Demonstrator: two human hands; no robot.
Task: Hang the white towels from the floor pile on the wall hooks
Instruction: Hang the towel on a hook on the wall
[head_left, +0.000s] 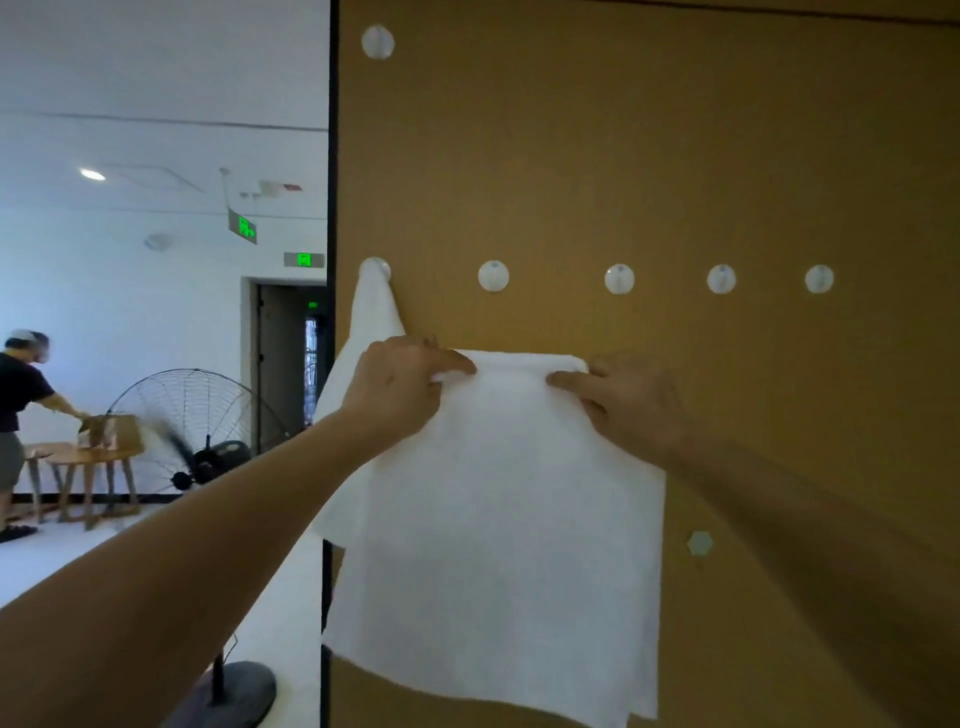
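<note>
Both hands are gripping the top edge of a white towel (498, 519) at the centre of the frame. The left hand (400, 387) is pinching the towel's upper left part, thumb pointing right across the fold and fingers curled around the cloth. The right hand (631, 402) is holding the upper right corner, index finger stretching left along the edge and the other fingers curling behind it. The towel is hanging flat in front of the brown wall panel (675, 156), its held top edge running level from left to right and its long axis dropping straight down to a bottom edge that is slanting toward the lower right of the frame.

A second white towel (358, 374) is already hanging from the leftmost hook (375, 268) of the middle row, drooping down and left, partly behind the left forearm. Four bare hooks are continuing that row to the right, the nearest one (493, 276) sitting above the held towel and apart from it. Another hook (377, 41) is sitting at the upper left of the panel. At the left of the frame, a person (21, 410) is bending over a wooden table (88, 460) beside a large standing fan (197, 431).
</note>
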